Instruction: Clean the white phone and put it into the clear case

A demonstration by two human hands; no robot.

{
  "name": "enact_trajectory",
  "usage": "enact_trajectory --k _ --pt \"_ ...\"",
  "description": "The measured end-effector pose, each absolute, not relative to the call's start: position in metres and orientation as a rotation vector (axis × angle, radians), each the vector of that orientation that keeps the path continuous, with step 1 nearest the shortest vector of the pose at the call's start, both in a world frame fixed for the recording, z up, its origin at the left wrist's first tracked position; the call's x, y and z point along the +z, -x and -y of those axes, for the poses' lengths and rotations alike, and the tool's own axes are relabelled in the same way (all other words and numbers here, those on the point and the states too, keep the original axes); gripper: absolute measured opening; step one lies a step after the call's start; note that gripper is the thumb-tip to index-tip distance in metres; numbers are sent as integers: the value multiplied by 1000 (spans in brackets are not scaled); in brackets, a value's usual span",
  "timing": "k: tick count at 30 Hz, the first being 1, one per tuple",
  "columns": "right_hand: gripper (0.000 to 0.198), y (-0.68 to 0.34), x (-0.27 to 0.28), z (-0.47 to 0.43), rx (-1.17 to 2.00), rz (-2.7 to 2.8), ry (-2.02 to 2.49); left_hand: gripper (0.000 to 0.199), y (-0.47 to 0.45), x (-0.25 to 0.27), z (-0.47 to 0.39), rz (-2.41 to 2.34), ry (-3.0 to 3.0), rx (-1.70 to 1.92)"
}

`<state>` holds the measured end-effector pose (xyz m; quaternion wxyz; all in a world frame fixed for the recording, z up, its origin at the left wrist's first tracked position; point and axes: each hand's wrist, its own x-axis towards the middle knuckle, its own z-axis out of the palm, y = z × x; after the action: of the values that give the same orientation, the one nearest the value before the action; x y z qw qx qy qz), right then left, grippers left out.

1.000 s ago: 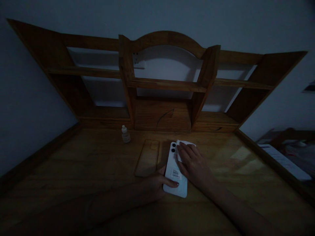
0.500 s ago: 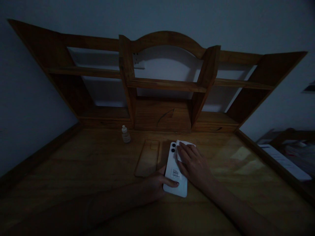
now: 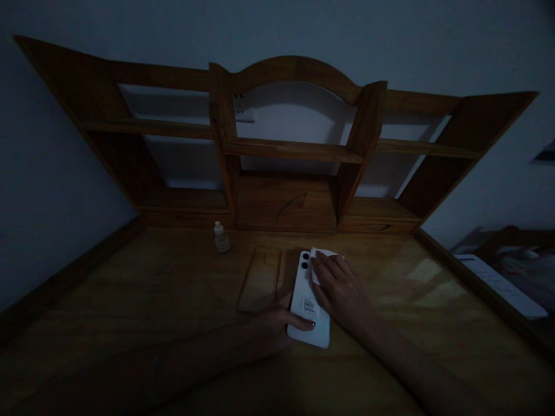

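A white smartphone (image 3: 299, 297), back side up with two dark camera lenses and a printed label, is tilted above the desk. My left hand (image 3: 277, 323) grips its lower left edge, thumb across the back and the other fingers hidden beneath. Under the fingers of my right hand (image 3: 340, 283) a white wipe (image 3: 318, 276) is pressed against the phone's upper right part, beside the lenses. A clear, yellowish phone case (image 3: 259, 283) lies on the desk left of the phone. Further left stands a small dropper bottle (image 3: 222, 239) with a white cap.
The wooden desk (image 3: 173, 277) carries a wooden shelf unit (image 3: 295, 151) along its back edge. A wall socket (image 3: 243, 108) shows behind the shelves. Beyond the desk's right edge lies a white panel-like object (image 3: 498, 283). The room is dim.
Hardly anything differs. Both hands, the wipe and the phone keep almost the same place, and the view has shifted very slightly.
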<state>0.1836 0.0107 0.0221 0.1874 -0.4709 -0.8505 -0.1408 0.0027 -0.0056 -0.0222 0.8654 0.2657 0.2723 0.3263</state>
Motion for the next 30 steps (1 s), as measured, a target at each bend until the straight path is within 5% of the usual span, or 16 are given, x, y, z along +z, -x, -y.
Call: enact_trajectory --k 30 --pt "49 -185 20 -12 -350 2394 1330 57 -1 -24 5 -539 -568 672"
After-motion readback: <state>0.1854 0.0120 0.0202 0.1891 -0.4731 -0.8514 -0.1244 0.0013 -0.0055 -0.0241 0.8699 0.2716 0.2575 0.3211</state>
